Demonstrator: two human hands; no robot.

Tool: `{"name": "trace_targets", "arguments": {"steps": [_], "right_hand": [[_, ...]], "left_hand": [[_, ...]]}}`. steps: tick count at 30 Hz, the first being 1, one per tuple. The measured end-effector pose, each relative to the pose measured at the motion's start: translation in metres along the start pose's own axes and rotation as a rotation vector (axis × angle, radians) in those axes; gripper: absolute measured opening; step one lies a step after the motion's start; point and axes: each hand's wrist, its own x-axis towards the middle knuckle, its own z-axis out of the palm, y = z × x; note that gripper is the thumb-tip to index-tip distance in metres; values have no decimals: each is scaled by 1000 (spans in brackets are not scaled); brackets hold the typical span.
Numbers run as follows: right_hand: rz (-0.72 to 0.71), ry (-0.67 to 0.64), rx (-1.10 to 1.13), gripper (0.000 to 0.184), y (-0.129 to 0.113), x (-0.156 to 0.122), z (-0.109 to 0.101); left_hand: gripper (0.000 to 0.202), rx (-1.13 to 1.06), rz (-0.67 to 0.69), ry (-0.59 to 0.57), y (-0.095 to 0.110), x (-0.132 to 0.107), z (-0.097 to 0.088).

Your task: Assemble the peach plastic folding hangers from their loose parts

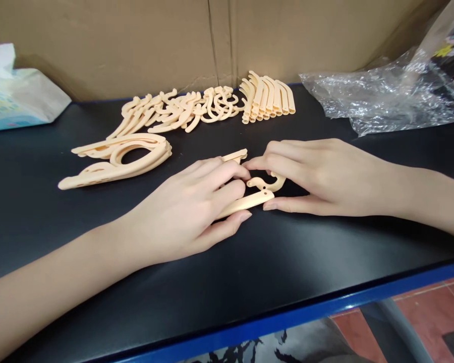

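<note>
My left hand (196, 206) is closed over cream plastic hanger arms (247, 200), which lie on the black table. One arm's end with a small hole sticks out past the thumb, and another arm's end shows beyond the fingers. Against these ends sits a curved hanger hook (267, 184), gripped between the fingers and thumb of my right hand (314, 176). The hook touches or nearly touches the lower arm's end; whether they are joined I cannot tell. My left palm hides most of the arms.
Folded hangers (136, 159) lie stacked at the left. Behind them are piles of loose hanger parts (185, 108) and a row of short curved arm pieces (270, 96). A tissue pack (26, 98) stands far left, a clear plastic bag (382, 96) far right. The table's blue edge (287, 315) runs along the front.
</note>
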Motion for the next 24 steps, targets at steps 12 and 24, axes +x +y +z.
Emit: {"name": "trace_targets", "arguments": {"steps": [12,24], "right_hand": [[1,-45,-45,47,0,-1,-1],[6,-64,-26,47,1,-2,-1]], "left_hand": [[22,-27,-11,-30,-1,2,-2],[23,-35,-10,-40,1,4,-5]]}}
